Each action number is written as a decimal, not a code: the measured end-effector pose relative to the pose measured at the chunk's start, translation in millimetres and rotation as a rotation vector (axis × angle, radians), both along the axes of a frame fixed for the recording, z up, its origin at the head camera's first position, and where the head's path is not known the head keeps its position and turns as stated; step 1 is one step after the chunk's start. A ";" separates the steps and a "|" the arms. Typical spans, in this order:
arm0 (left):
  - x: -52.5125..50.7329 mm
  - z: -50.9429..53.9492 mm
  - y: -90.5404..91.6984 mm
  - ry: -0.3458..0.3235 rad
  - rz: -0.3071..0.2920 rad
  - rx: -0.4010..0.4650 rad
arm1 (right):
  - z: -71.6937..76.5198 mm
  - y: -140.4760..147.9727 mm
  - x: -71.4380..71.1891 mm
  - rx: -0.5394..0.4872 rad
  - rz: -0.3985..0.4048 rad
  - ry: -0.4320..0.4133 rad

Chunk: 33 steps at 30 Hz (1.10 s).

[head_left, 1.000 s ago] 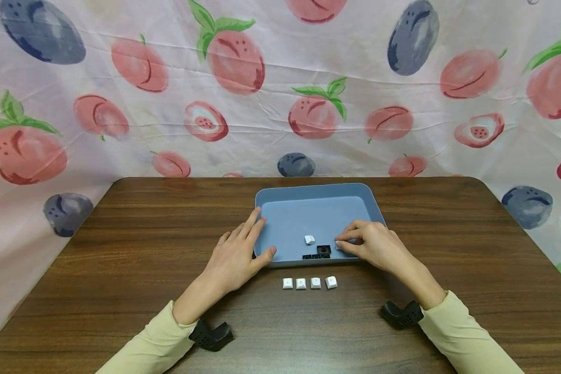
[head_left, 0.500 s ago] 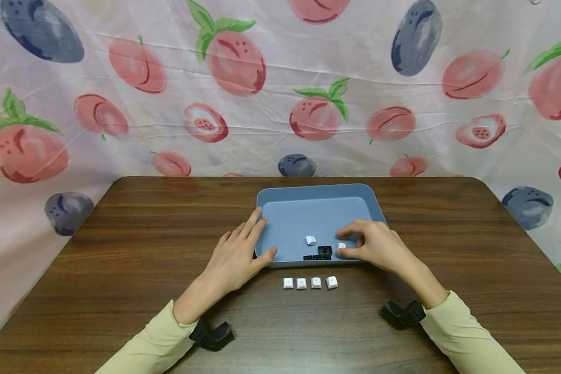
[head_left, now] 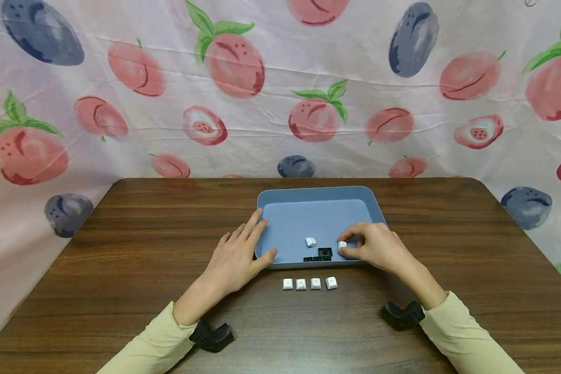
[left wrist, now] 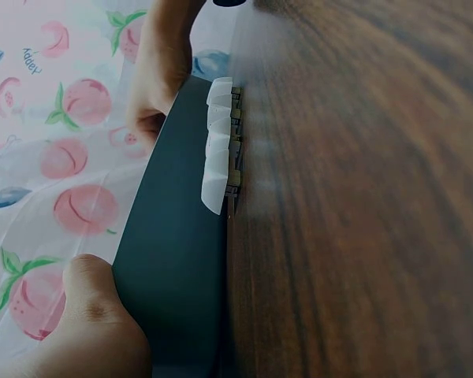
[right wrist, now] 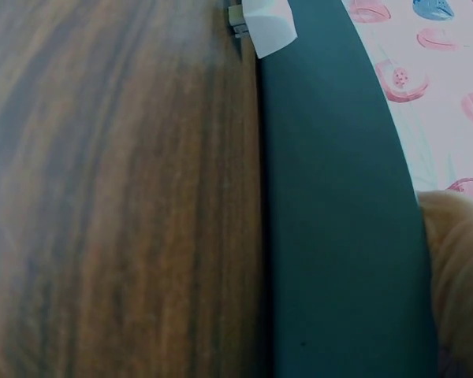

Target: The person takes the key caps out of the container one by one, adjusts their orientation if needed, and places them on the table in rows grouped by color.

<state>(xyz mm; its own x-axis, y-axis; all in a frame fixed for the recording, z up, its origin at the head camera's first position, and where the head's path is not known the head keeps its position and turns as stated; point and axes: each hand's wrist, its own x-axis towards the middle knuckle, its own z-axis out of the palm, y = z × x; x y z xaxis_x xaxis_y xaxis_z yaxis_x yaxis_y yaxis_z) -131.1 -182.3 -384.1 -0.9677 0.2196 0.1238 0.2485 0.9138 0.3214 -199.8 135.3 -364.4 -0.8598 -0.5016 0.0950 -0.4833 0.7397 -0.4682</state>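
Where the pale yellow sleeves [head_left: 465, 332] end, black perforated plastic wrist pieces [head_left: 211, 337] jut out above the dark, streaky wood-grain table [head_left: 145, 223], whose near part has a dull sheen. Beyond them, four white keycaps [head_left: 315, 283] form a short row just in front of the tray [head_left: 313, 218]; they are smooth and taper upward, the rightmost slightly turned. From the side, the left wrist view shows them raised on small blocky bases.

The tray is blue, shallow and smooth, with rounded corners. The left hand [head_left: 236, 252] lies with fingers spread over its left edge, gripping nothing. The right hand [head_left: 378, 241] pinches a white keycap [head_left: 342, 245] between thumb and forefinger, nearly closed, inside the tray's right front part. To its left, small square black pieces [head_left: 324, 252] cluster by the front wall, and a tilted loose keycap [head_left: 310, 242] lies slightly farther back. In both wrist views that wall blocks the tray's contents.

Behind the table hangs a creased white cloth [head_left: 262, 148] printed with pink and blue-grey fruit.
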 end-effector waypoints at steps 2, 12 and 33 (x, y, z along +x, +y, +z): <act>0.4 0.0 0.1 -0.006 0.002 -0.001 | -2.1 0.2 -0.1 -0.030 0.006 0.023; 0.3 0.3 -0.3 -0.007 0.013 -0.015 | -12.6 9.1 1.3 -0.400 0.174 0.151; 1.6 0.8 -0.1 0.003 0.015 -0.026 | -18.9 24.9 13.8 -0.571 0.537 0.285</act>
